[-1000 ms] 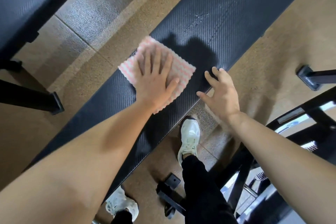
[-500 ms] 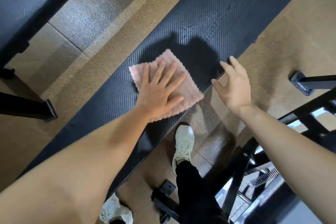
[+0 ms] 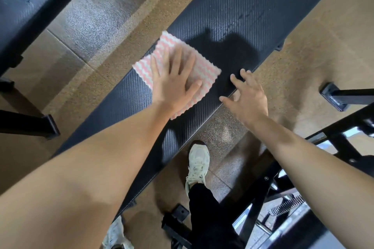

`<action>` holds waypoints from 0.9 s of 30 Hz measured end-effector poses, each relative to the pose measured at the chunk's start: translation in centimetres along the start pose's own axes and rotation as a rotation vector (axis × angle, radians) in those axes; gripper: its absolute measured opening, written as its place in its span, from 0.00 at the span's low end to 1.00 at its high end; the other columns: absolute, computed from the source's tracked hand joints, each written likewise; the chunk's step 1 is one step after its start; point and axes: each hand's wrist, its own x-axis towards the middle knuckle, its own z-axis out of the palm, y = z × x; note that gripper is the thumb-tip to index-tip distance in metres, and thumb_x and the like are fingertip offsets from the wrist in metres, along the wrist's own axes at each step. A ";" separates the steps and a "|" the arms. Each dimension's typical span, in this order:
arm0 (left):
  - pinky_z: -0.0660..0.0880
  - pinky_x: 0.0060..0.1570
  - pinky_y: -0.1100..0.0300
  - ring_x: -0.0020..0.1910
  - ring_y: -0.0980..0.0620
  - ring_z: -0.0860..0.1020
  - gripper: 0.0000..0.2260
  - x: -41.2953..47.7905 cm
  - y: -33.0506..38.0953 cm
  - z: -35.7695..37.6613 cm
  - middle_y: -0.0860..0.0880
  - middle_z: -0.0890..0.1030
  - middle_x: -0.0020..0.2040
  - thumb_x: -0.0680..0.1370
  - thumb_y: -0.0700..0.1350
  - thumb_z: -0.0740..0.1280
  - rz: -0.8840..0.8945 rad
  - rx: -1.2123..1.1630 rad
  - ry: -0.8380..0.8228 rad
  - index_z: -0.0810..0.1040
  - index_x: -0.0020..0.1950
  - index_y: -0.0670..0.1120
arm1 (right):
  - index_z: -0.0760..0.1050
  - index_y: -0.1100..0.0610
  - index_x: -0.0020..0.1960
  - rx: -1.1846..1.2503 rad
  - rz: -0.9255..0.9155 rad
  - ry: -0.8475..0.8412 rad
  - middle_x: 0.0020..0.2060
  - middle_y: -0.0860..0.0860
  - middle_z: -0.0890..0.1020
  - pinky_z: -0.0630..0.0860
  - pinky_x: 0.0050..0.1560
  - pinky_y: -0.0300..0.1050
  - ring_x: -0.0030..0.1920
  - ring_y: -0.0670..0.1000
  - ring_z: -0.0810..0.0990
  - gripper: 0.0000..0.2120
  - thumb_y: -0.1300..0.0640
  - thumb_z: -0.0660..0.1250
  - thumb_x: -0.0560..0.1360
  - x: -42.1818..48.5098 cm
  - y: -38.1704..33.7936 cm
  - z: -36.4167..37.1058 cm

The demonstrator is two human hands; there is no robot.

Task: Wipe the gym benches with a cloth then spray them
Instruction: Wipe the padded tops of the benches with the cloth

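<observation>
Second bench [image 3: 30, 2] at 10 o'clock, strip of floor [image 3: 97, 32] between it and our bench [image 3: 253, 10]. We press left hand [image 3: 174, 85] flat, fingers spread, on cloth [image 3: 202, 66] at centre; cloth's 10 o'clock corner overhangs pad edge. Cloth pink-and-white, wavy stripes, lying flat. Bare pad runs to 1 o'clock, faint wet streaks. Right hand [image 3: 247, 101] at 3 o'clock, fingers open, over near edge, gripping nothing.

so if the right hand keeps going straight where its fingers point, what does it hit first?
Probably the bench pad. The right hand hovers open at its near edge, fingers aimed up the pad; the cloth lies to the left of that line. Height above the pad is unclear.
</observation>
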 end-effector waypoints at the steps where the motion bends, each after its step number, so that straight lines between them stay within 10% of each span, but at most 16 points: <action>1: 0.47 0.77 0.30 0.83 0.36 0.48 0.34 -0.8 0.7 0.2 0.43 0.49 0.85 0.82 0.69 0.43 0.045 0.010 -0.005 0.45 0.84 0.55 | 0.66 0.51 0.77 0.002 -0.008 -0.015 0.79 0.51 0.60 0.54 0.77 0.47 0.81 0.51 0.52 0.34 0.42 0.71 0.75 0.0 0.2 -0.1; 13: 0.43 0.77 0.30 0.83 0.39 0.45 0.30 -3.8 3.4 1.7 0.47 0.47 0.85 0.83 0.67 0.46 0.374 0.041 -0.016 0.47 0.84 0.59 | 0.68 0.49 0.76 0.092 -0.066 -0.057 0.78 0.50 0.63 0.60 0.75 0.48 0.80 0.50 0.54 0.25 0.56 0.67 0.79 0.3 1.4 -1.0; 27: 0.49 0.76 0.30 0.82 0.36 0.52 0.30 13.7 0.9 -3.6 0.44 0.53 0.84 0.84 0.65 0.45 0.036 -0.048 0.038 0.51 0.84 0.55 | 0.73 0.54 0.73 0.213 -0.021 -0.083 0.76 0.52 0.68 0.58 0.77 0.43 0.78 0.52 0.59 0.22 0.60 0.67 0.79 0.4 0.9 -1.6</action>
